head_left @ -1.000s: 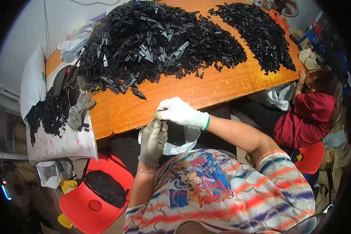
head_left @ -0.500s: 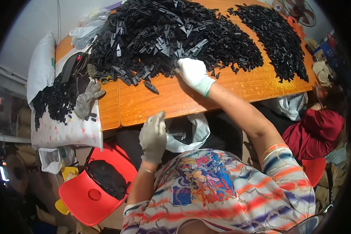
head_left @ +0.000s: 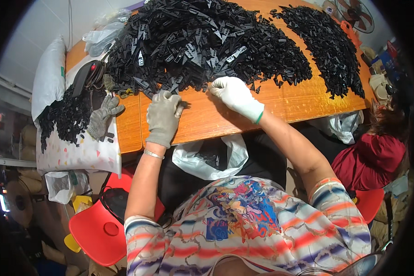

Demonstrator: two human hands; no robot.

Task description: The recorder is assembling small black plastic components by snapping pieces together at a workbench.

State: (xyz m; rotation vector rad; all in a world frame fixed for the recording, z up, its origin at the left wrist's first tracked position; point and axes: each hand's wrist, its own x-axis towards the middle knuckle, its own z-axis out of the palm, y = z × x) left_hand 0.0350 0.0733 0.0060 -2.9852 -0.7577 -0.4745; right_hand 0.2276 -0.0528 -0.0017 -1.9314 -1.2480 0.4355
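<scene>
A large heap of black plastic parts (head_left: 184,50), many long and pointed, covers the far middle of the orange-brown wooden table (head_left: 202,122). At the heap's near edge is my left hand (head_left: 163,117) in a grey glove, its fingers curled down over a small black plastic part (head_left: 185,105) that shows beside the thumb. To its right, my right hand (head_left: 237,97) wears a white glove and rests low at the heap's edge. Its fingertips are pinched together, and whatever they hold is hidden. Below the table edge, a white plastic bag (head_left: 193,161) hangs with its mouth open, some dark parts inside.
A second black heap (head_left: 326,50) lies to the right. On the left, a grey knitted glove (head_left: 103,117) lies by a smaller pile of black bits (head_left: 66,115). A red chair (head_left: 99,234) stands lower left; a person in a dark red top (head_left: 370,158) sits at right.
My left hand has moved from above the bag up and left to the loose part at the heap's edge. My right hand has drawn slightly back toward me and right.
</scene>
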